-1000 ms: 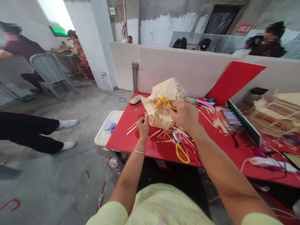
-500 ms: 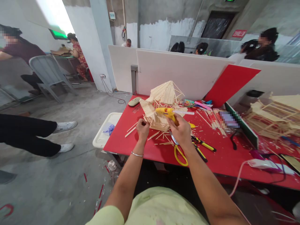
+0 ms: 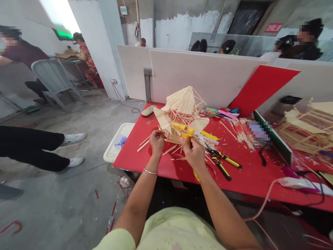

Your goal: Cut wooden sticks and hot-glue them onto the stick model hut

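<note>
My right hand [image 3: 194, 152] is wrapped round a yellow hot glue gun [image 3: 183, 130]. Its nozzle points left, and a pale glue stick [image 3: 209, 138] juts from its rear. Just behind the gun stands a model pavilion [image 3: 182, 101] built of thin wooden sticks, with slatted roof panels. My left hand [image 3: 157, 141] is closed in a pinch at the model's left front side; what its fingertips hold, if anything, is too small to make out. Yellow-handled pliers [image 3: 218, 158] lie right of my right hand. Scissors [image 3: 196, 176] are mostly hidden under my right wrist.
Loose sticks [image 3: 144, 146] lie on the red table [image 3: 145, 163]. Behind rises a white partition [image 3: 203, 76] with a red board [image 3: 262, 90]. A second stick model [image 3: 307, 128] stands right, past a low green divider [image 3: 275, 139]. A white tray [image 3: 110, 152] is at left. Other people sit or stand around.
My right hand has moved slightly left and down, and the glue gun's rear has dipped. My left hand stays pinched beside the model. The view has shifted a little.
</note>
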`<state>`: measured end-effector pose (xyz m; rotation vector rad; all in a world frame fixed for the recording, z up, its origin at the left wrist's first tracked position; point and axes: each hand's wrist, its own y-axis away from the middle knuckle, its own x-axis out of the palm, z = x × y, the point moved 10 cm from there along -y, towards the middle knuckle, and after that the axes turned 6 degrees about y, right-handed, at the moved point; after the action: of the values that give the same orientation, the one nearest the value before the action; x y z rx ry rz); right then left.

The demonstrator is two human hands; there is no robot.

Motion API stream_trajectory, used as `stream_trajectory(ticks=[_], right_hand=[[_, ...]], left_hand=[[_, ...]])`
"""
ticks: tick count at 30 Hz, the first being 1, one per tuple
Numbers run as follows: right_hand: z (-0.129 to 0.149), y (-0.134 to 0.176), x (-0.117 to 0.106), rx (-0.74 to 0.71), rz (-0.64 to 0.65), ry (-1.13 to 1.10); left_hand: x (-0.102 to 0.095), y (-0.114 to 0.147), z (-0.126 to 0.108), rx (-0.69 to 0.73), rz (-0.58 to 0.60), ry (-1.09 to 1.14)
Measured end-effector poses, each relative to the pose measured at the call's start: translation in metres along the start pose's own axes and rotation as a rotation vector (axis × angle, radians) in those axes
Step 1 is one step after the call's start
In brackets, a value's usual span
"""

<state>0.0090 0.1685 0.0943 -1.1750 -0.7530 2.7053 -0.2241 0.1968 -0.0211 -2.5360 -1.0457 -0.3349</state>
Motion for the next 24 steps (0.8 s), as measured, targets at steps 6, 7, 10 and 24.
stream_trajectory(ticks=[6,7,10,24], right_hand=[[-0.004,-0.002,-0.002,0.046,0.010,-0.028],[-0.003,-0.003,-0.002,0.045,0.027,-0.033],[0.000,-0.005,-0.001,0.030,0.068,-0.052],[-0.009,0.001,0.007,0.179,0.089,-0.306]], left_hand=[[0.003,0.004,0.000,-0.015,0.044,-0.041],[0.002,0.005,-0.004,0.015,0.038,-0.080],[0.001,0.007,-0.011,0.084,0.028,-0.139],[0.001,0.007,-0.021,0.163,0.011,-0.141]])
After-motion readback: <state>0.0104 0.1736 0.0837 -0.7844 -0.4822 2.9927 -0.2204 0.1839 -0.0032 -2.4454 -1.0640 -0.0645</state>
